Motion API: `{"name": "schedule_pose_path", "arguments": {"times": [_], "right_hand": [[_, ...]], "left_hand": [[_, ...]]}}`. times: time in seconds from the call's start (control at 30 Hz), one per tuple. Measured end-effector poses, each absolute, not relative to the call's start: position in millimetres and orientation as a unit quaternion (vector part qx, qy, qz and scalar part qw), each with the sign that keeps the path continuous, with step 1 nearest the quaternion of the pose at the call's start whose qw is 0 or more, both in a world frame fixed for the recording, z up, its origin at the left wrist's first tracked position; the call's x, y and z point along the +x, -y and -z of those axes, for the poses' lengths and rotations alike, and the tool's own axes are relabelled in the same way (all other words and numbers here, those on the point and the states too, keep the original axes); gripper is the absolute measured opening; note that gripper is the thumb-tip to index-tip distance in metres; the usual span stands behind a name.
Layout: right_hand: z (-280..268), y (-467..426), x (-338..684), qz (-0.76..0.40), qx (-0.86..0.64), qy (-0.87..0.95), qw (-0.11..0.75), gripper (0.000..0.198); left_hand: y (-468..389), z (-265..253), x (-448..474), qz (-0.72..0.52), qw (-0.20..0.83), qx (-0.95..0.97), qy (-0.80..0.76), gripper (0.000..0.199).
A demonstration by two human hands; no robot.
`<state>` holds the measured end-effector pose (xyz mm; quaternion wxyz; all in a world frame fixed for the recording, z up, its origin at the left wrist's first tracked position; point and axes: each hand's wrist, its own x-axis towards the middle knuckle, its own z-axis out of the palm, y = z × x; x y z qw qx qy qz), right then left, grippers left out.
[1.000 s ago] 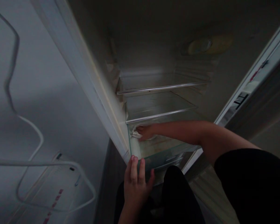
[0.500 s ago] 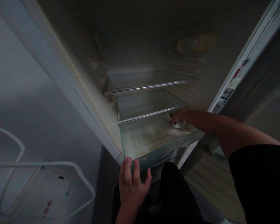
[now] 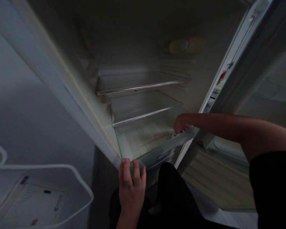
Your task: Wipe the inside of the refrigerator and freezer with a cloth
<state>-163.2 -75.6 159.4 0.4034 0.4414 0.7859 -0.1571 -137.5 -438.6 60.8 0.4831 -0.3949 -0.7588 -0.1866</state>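
Inside an open refrigerator, my right hand (image 3: 181,124) is bent down at the right front corner of the lowest glass shelf (image 3: 143,135). Its fingers are closed on a crumpled white cloth (image 3: 175,135), mostly hidden by the hand and the shelf's front edge; whether it is cloth or paper is not clear. Brownish smears mark the shelf left of this hand. My left hand (image 3: 132,181) rests its outstretched fingertips against the shelf's left front corner, holding nothing.
Two glass shelves with shiny front trims (image 3: 143,86) are set above. A yellowish lamp cover (image 3: 187,45) is on the right inner wall. The refrigerator door (image 3: 259,82) stands open at right, near a ribbed panel (image 3: 216,178). A white cable (image 3: 78,178) loops at lower left; my knee (image 3: 170,181) is below.
My right hand has drawn the cloth forward to the shelf's right front edge. My left hand's fingers have come closer together at the corner. The view has shifted slightly right.
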Motion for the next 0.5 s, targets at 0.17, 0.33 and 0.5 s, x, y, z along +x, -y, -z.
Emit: {"name": "schedule_pose_path", "arguments": {"times": [0.17,0.33,0.5], "right_hand": [[-177.6,124.9,-179.1,0.24,0.181,-0.782,0.545,0.027],[-166.2,212.7,-209.3,0.268,-0.004,-0.783,0.562,0.024],[-131.7,277.4,-254.6,0.272,-0.149,-0.784,0.538,0.019]], "left_hand": [[436.8,-61.3,-137.0,0.185,0.486,-0.387,0.762,0.096],[439.0,-61.1,-135.5,0.171,0.492,-0.383,0.763,0.098],[439.7,-59.1,-135.7,0.178,0.496,-0.37,0.765,0.093]]}}
